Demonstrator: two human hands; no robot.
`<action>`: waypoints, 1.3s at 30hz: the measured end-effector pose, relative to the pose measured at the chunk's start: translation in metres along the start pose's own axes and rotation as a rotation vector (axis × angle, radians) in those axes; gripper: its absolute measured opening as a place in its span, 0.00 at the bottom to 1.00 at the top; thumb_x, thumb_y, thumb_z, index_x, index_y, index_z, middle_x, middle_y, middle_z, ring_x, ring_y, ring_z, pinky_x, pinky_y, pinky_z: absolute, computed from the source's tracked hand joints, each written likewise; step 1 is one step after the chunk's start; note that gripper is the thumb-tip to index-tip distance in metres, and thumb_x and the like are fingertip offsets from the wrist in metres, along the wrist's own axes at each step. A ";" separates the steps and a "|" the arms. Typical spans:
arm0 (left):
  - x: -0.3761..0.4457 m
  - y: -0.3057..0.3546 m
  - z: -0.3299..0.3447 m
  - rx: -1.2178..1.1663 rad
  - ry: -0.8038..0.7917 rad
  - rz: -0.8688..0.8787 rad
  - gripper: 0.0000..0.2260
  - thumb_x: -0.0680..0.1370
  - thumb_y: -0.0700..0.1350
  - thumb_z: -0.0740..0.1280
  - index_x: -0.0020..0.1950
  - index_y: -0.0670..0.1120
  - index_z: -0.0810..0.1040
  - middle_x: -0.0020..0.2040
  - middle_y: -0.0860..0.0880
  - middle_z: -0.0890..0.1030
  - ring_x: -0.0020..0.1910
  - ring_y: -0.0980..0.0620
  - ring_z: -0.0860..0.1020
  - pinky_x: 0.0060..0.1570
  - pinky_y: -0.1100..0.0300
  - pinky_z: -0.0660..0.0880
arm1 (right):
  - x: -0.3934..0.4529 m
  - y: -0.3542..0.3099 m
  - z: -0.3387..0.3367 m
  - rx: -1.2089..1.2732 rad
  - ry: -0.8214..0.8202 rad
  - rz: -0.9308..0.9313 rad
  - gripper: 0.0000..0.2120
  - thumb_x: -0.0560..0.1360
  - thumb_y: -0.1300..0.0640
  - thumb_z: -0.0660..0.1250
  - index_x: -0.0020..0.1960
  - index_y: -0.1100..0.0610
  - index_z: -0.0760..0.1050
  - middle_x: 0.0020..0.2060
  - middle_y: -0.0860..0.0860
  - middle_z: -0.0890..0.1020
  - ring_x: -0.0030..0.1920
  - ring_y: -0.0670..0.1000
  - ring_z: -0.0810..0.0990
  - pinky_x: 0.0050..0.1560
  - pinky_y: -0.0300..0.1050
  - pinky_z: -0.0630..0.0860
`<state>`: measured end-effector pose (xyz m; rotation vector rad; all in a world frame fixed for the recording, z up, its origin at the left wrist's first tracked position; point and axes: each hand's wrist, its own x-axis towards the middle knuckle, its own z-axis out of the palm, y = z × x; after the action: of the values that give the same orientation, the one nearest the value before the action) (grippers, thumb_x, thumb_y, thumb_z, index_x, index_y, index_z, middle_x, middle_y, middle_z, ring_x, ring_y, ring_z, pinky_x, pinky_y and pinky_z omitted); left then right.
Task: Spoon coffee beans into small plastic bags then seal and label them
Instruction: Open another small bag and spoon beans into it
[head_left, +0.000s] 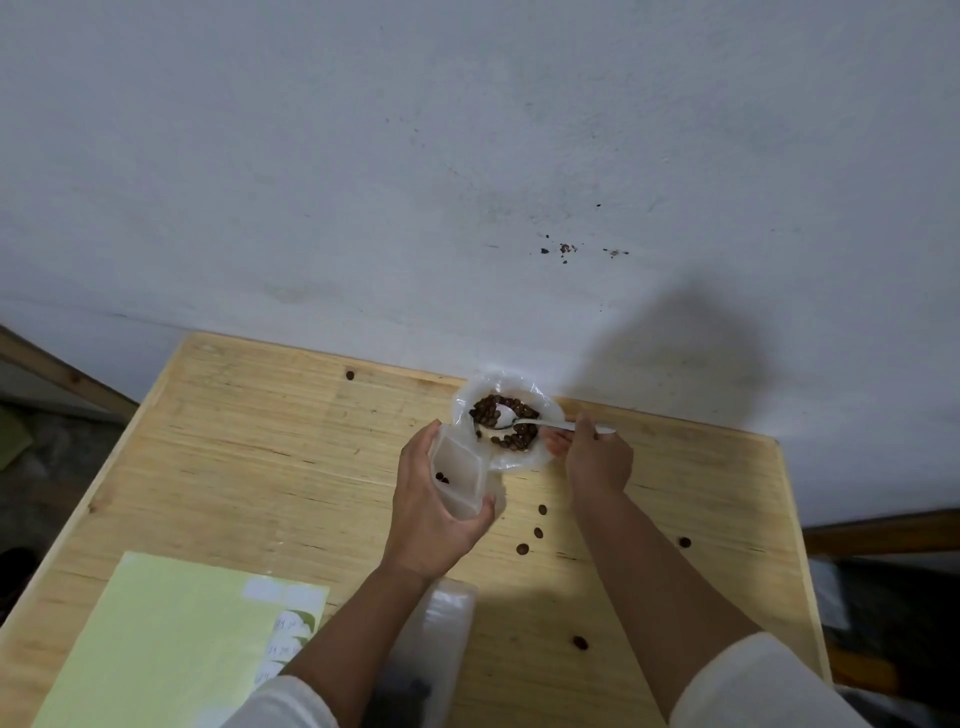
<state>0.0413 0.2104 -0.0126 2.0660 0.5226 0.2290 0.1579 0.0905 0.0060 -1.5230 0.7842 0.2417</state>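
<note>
On the wooden table (249, 441), my left hand (431, 509) grips a small clear plastic bag (460, 475), held open, with a few coffee beans inside. Just behind it sits a larger open plastic bag of coffee beans (506, 426). My right hand (597, 457) pinches the handle of a metal spoon (540, 422), whose bowl lies among the beans in the larger bag.
Loose beans (537, 532) lie scattered on the table right of my left hand. A yellow-green label sheet (171, 639) with white stickers lies at the near left. A stack of clear bags (441, 634) sits between my forearms. The wall stands close behind the table.
</note>
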 end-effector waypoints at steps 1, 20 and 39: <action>0.000 0.000 0.000 0.003 0.000 0.001 0.43 0.65 0.48 0.78 0.74 0.46 0.58 0.67 0.55 0.61 0.64 0.63 0.60 0.63 0.68 0.60 | 0.001 0.001 -0.001 0.082 -0.024 0.034 0.11 0.79 0.58 0.61 0.40 0.61 0.75 0.32 0.57 0.82 0.27 0.47 0.82 0.33 0.37 0.80; 0.001 0.006 0.001 -0.033 -0.018 0.000 0.45 0.64 0.50 0.78 0.74 0.45 0.56 0.68 0.52 0.61 0.64 0.63 0.60 0.62 0.74 0.58 | -0.041 -0.038 -0.052 0.105 -0.285 -0.148 0.11 0.80 0.58 0.59 0.44 0.61 0.77 0.33 0.55 0.84 0.31 0.49 0.84 0.28 0.37 0.77; 0.002 0.006 0.002 -0.015 -0.030 0.001 0.46 0.65 0.50 0.78 0.74 0.44 0.56 0.70 0.49 0.61 0.63 0.65 0.58 0.54 0.87 0.52 | 0.007 -0.010 -0.019 -0.327 0.148 -0.171 0.16 0.77 0.58 0.53 0.40 0.65 0.75 0.15 0.44 0.75 0.35 0.56 0.83 0.48 0.55 0.80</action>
<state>0.0455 0.2069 -0.0085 2.0521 0.5004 0.2016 0.1630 0.0698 0.0123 -1.9239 0.7502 0.1341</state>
